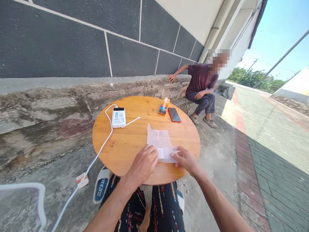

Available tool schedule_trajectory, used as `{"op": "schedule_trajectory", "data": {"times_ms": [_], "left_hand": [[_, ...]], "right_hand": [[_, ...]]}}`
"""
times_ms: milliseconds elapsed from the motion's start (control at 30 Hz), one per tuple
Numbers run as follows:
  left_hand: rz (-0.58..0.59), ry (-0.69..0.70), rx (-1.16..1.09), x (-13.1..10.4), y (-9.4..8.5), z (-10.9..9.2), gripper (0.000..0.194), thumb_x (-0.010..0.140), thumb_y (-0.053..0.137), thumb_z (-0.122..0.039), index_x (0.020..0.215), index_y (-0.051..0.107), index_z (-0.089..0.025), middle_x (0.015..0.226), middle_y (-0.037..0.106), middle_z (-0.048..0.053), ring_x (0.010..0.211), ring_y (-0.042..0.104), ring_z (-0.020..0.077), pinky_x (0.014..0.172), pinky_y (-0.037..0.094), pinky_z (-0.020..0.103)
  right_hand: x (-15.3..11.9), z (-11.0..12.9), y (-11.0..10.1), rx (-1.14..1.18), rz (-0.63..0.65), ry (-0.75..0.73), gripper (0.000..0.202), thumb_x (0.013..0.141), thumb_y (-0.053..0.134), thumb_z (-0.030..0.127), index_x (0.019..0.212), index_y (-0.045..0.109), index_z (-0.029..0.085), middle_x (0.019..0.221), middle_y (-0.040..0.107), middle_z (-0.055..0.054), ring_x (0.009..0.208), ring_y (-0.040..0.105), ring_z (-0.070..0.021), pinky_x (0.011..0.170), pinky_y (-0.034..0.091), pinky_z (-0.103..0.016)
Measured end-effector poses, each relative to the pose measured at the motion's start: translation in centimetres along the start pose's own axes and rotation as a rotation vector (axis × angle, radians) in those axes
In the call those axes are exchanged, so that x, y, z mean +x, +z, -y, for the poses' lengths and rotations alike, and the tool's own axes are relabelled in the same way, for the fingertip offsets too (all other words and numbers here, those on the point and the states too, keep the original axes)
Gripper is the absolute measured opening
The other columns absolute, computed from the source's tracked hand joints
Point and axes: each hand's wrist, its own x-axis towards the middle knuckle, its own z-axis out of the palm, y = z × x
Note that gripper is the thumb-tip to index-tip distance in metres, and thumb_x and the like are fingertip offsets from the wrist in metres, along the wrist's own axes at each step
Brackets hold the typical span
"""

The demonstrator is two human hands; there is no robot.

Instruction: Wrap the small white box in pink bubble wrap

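Note:
A thin, translucent white plastic sheet (160, 138) lies near the front of the round wooden table (135, 148). Its near part looks folded over, and whether something is wrapped inside cannot be made out. My left hand (146, 160) has its fingers curled onto the fold's left end. At the right end, my right hand (185, 159) pinches the sheet between thumb and fingers. Beyond the sheet lies a dark-screened phone (174, 115) with a red edge. Beside the phone is a small orange and blue box (164, 106) with a pale strip across it.
A white power bank (118, 118) sits at the table's left, a white cable (109, 132) running from it over the edge. Someone (201, 80) sits on a stool past the table's right side. The wall (72, 42) borders the far side. A small packet (82, 180) lies on the ground.

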Motion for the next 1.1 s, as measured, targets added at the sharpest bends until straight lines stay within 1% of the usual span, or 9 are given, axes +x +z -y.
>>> {"op": "schedule_trajectory", "data": {"times_ms": [100, 300, 400, 567, 700, 767, 867, 967, 1100], "left_hand": [[-0.02, -0.007, -0.056, 0.1, 0.0, 0.2, 0.017, 0.087, 0.051, -0.011, 0.073, 0.057, -0.017, 0.086, 0.06, 0.003, 0.088, 0.053, 0.0168, 0.08, 0.045, 0.03], [-0.03, 0.024, -0.09, 0.0, -0.1, 0.7, 0.019, 0.088, 0.05, -0.012, 0.071, 0.057, -0.017, 0.084, 0.059, 0.002, 0.086, 0.053, 0.0162, 0.078, 0.044, 0.029], [-0.034, 0.027, -0.091, 0.0, -0.1, 0.8, 0.02, 0.088, 0.051, -0.012, 0.07, 0.057, -0.017, 0.082, 0.059, 0.002, 0.085, 0.052, 0.0159, 0.077, 0.043, 0.028], [-0.053, 0.021, -0.105, -0.1, -0.1, 0.8, 0.02, 0.088, 0.051, -0.012, 0.069, 0.056, -0.017, 0.082, 0.059, 0.001, 0.084, 0.052, 0.0154, 0.076, 0.043, 0.028], [-0.055, 0.019, -0.103, -0.1, -0.2, 0.8, 0.021, 0.088, 0.05, -0.012, 0.068, 0.056, -0.017, 0.081, 0.059, 0.002, 0.083, 0.052, 0.0153, 0.076, 0.043, 0.028], [-0.048, 0.022, -0.095, 0.0, -0.3, 0.7, 0.022, 0.089, 0.049, -0.013, 0.068, 0.056, -0.017, 0.081, 0.059, 0.002, 0.083, 0.052, 0.0155, 0.076, 0.043, 0.029], [-0.051, 0.02, -0.061, 0.0, -0.2, 0.7, 0.021, 0.088, 0.049, -0.014, 0.07, 0.057, -0.017, 0.081, 0.06, 0.002, 0.082, 0.051, 0.0163, 0.076, 0.042, 0.03], [-0.076, 0.03, -0.023, 0.1, 0.0, 0.7, 0.018, 0.087, 0.05, -0.014, 0.071, 0.058, -0.017, 0.082, 0.06, 0.002, 0.086, 0.051, 0.0182, 0.079, 0.042, 0.033], [-0.067, 0.066, -0.048, 0.2, 0.2, 0.9, 0.017, 0.087, 0.05, -0.012, 0.072, 0.057, -0.017, 0.084, 0.06, 0.003, 0.089, 0.051, 0.0185, 0.081, 0.043, 0.033]], "right_hand": [[0.6, 0.0, 0.2, 0.045, 0.024, -0.015, 0.038, 0.077, 0.058, 0.052, 0.093, 0.053, 0.018, 0.057, 0.056, 0.004, 0.044, 0.056, -0.0115, 0.034, 0.036, -0.017], [1.3, 0.6, 0.2, -0.009, 0.066, 0.014, 0.034, 0.077, 0.059, 0.051, 0.08, 0.057, 0.016, 0.054, 0.054, 0.005, 0.039, 0.052, -0.0088, 0.033, 0.035, -0.017], [1.2, 0.8, -0.1, -0.025, 0.122, 0.035, 0.034, 0.077, 0.059, 0.049, 0.079, 0.06, 0.016, 0.054, 0.053, 0.005, 0.038, 0.05, -0.008, 0.034, 0.036, -0.018], [0.9, 1.0, -0.4, 0.094, 0.137, -0.003, 0.034, 0.073, 0.064, 0.049, 0.078, 0.06, 0.015, 0.062, 0.059, 0.001, 0.051, 0.057, -0.0104, 0.038, 0.039, -0.017], [1.3, 1.0, -0.2, 0.142, 0.152, 0.035, 0.037, 0.072, 0.065, 0.051, 0.077, 0.058, 0.015, 0.055, 0.056, 0.003, 0.044, 0.051, -0.0092, 0.035, 0.033, -0.017], [1.6, 1.0, 0.1, 0.152, 0.131, 0.03, 0.037, 0.071, 0.066, 0.052, 0.073, 0.056, 0.016, 0.053, 0.054, 0.003, 0.043, 0.048, -0.0086, 0.035, 0.032, -0.018], [2.0, 1.0, 0.6, 0.144, 0.063, -0.019, 0.036, 0.068, 0.068, 0.05, 0.069, 0.055, 0.016, 0.056, 0.052, 0.004, 0.048, 0.045, -0.0081, 0.039, 0.031, -0.018], [2.4, 0.9, 1.1, 0.148, -0.001, -0.069, 0.034, 0.066, 0.069, 0.046, 0.065, 0.053, 0.016, 0.056, 0.05, 0.005, 0.05, 0.043, -0.0078, 0.044, 0.031, -0.019], [2.8, 0.5, 1.7, 0.123, -0.064, -0.071, 0.027, 0.065, 0.066, 0.039, 0.064, 0.05, 0.018, 0.055, 0.047, 0.005, 0.048, 0.042, -0.0083, 0.044, 0.032, -0.02]]}}
